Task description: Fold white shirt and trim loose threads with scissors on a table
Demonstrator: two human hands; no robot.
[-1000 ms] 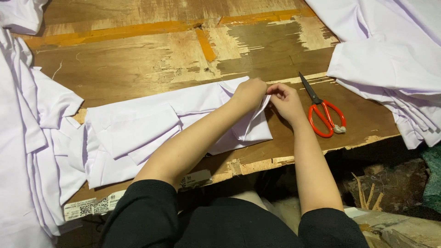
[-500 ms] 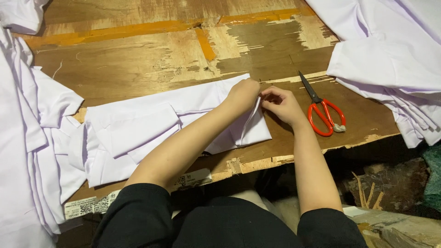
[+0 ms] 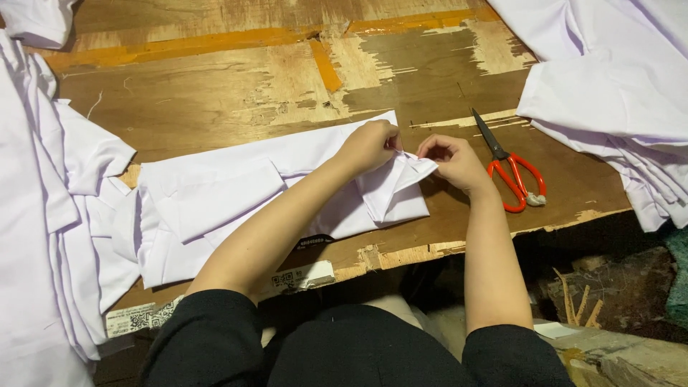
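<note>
Worn plywood surface carries a mostly folded white garment, whose end corner beside the red scissors is unfinished, pinched by the fingers of left hand and right hand.

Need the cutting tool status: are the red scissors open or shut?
Shut: the red scissors lie flat on the table, blades together, untouched.

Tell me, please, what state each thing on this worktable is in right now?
White garment: flat on the table, right end folded up.
Left hand: pinching the garment's folded corner.
Right hand: pinching the same corner.
Scissors: shut, lying flat beside the right hand, untouched.
Left pile of white cloth: stacked, hanging over the edge.
Right pile of white cloth: folded, stacked.
Table: worn, veneer peeling.
</note>
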